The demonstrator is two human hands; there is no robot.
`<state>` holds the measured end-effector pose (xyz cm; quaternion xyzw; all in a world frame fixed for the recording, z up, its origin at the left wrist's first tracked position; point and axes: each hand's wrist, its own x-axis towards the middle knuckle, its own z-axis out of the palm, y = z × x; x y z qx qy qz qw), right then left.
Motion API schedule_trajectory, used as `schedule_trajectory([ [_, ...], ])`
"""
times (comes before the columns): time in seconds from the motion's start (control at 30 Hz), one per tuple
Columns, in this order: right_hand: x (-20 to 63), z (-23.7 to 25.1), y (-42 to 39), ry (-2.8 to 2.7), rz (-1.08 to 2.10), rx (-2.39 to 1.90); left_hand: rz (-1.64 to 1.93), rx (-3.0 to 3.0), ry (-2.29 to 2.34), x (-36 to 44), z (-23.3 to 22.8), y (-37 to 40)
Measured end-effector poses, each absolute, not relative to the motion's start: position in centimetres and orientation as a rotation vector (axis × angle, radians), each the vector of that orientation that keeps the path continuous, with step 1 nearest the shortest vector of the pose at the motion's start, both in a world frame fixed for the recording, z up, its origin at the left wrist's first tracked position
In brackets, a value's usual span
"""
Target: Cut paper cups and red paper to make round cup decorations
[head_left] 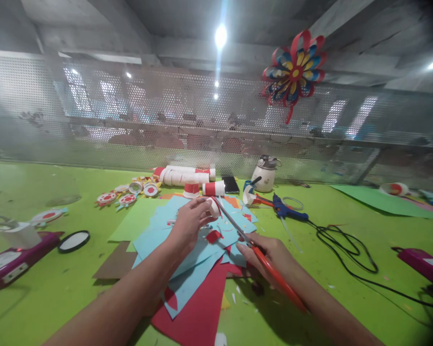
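While left hand (pixel 189 222) grips small white paper cup (pixel 213 206) above blue paper sheets (pixel 187 254) on green bench (pixel 346 288), right hand (pixel 270 254) closed around red-handled scissors (pixel 245 240), blades at cup.

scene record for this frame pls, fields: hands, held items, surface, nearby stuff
left hand: holds small white-and-red paper cup
right hand: grips orange-handled scissors, blades at the cup
surface: green table, blue paper sheets and red paper sheets under the hands
nearby: blue glue gun, black cord, stacked cups, white jug
wall: paper flower
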<state>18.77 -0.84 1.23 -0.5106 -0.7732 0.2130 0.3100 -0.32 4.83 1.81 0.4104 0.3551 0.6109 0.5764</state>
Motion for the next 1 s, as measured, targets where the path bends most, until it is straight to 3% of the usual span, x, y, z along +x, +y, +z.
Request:
schedule_trajectory([
  [1.0, 18.96, 1.37, -1.03, -2.043, 0.551, -1.353, 1.484, 0.912, 0.877, -0.10, 2.13, 4.63],
])
